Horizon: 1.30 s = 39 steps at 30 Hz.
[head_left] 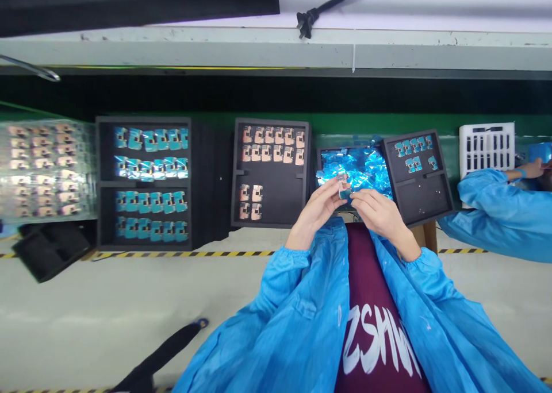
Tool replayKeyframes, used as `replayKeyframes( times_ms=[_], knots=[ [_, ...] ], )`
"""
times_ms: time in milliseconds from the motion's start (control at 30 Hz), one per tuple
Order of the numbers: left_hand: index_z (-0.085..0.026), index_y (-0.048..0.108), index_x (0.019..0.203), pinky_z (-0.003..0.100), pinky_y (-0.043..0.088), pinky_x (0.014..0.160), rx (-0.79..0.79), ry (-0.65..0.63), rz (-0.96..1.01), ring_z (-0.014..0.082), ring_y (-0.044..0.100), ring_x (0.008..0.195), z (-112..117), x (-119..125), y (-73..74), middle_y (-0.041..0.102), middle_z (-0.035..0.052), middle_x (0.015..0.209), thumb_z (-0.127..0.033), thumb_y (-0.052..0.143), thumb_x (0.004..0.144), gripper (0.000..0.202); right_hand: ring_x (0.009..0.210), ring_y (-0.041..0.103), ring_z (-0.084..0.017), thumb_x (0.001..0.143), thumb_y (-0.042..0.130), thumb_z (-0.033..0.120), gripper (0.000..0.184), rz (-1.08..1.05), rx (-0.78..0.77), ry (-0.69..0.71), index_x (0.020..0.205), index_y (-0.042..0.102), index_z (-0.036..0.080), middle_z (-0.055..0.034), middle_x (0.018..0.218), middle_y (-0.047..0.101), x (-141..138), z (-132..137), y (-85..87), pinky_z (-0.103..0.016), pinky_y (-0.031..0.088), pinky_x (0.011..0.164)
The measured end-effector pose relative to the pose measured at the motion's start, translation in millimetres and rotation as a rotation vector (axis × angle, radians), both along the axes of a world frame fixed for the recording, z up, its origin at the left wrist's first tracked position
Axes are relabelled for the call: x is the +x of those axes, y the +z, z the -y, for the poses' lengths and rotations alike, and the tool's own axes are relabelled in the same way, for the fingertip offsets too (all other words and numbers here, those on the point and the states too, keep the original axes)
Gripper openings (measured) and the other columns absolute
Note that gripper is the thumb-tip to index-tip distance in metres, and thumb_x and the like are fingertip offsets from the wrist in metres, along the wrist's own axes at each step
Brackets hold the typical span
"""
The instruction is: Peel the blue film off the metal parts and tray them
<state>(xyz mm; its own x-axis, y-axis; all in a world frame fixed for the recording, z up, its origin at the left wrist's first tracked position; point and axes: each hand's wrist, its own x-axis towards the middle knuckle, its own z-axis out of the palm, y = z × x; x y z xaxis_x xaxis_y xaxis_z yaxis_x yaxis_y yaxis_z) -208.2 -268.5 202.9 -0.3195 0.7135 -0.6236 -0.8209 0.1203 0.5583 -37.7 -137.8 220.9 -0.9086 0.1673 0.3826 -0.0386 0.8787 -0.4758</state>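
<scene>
My left hand and my right hand meet above the table's front edge. Between their fingertips is a small part with a shiny blue film, pinched mainly by my left hand, while my right fingers touch its lower side. Just beyond my hands, a shallow tray holds a heap of crumpled, glossy blue film. To its right lies a black foam tray with several blue-filmed parts. A black foam tray of copper-coloured parts stands left of my hands.
A larger black foam tray holds rows of blue-and-copper parts, beside a clear blister tray of copper parts. A co-worker's blue sleeve and hand work at the right, near a white perforated rack.
</scene>
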Motion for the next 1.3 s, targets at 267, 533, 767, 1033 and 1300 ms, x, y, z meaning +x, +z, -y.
replayKeyframes(
  times_ms=[267,533,767,1033,1300],
  knots=[
    [-0.015,0.075,0.115,0.033,0.063,0.089,-0.230,0.357,-0.288,0.0171,0.076,0.088,16,-26,-67.8,0.081,0.0084,0.102,-0.029,0.084,0.086,0.034,0.090,0.074,-0.020,0.106,0.059,0.023,0.008,-0.033,-0.568,-0.416,0.104,0.066,0.024,-0.0058,0.103,0.078,-4,20,-79.7,-0.033,0.062,0.078],
    [-0.015,0.076,0.107,0.034,0.064,0.083,-0.762,0.313,-0.762,0.0204,0.075,0.085,125,-83,-122.9,0.080,0.0072,0.091,-0.025,0.072,0.084,0.025,0.087,0.073,-0.021,0.095,0.063,0.021,0.009,0.626,-0.670,-0.595,0.104,0.065,0.021,-0.0066,0.093,0.077,-72,-5,-211.3,-0.032,0.060,0.086],
    [-0.015,0.075,0.097,0.032,0.060,0.083,-0.907,0.241,-0.852,0.0209,0.075,0.081,185,-102,-124.2,0.080,0.0069,0.083,-0.016,0.076,0.080,0.017,0.122,0.065,-0.031,0.098,0.060,0.018,0.024,0.683,-0.459,-0.554,0.122,0.063,0.016,-0.0254,0.142,0.063,-87,12,-233.0,-0.036,0.055,0.088],
    [-0.014,0.073,0.096,0.033,0.059,0.090,-0.932,0.165,-0.931,0.0234,0.075,0.093,174,-135,-140.7,0.081,0.0114,0.093,-0.018,0.076,0.086,0.011,0.098,0.069,-0.025,0.110,0.043,0.035,0.029,0.576,-0.384,-0.557,0.119,0.065,0.018,-0.0124,0.113,0.071,-67,11,-203.8,-0.032,0.052,0.077],
    [-0.010,0.073,0.121,0.043,0.041,0.122,-0.971,0.049,-1.175,0.0343,0.059,0.137,147,-130,-144.6,0.067,0.0244,0.139,-0.022,0.062,0.099,0.028,0.097,0.069,-0.027,0.110,0.044,0.039,0.035,0.476,-0.411,-0.597,0.118,0.071,0.020,-0.0109,0.107,0.073,-1,12,-177.5,-0.034,0.052,0.079]
  ],
)
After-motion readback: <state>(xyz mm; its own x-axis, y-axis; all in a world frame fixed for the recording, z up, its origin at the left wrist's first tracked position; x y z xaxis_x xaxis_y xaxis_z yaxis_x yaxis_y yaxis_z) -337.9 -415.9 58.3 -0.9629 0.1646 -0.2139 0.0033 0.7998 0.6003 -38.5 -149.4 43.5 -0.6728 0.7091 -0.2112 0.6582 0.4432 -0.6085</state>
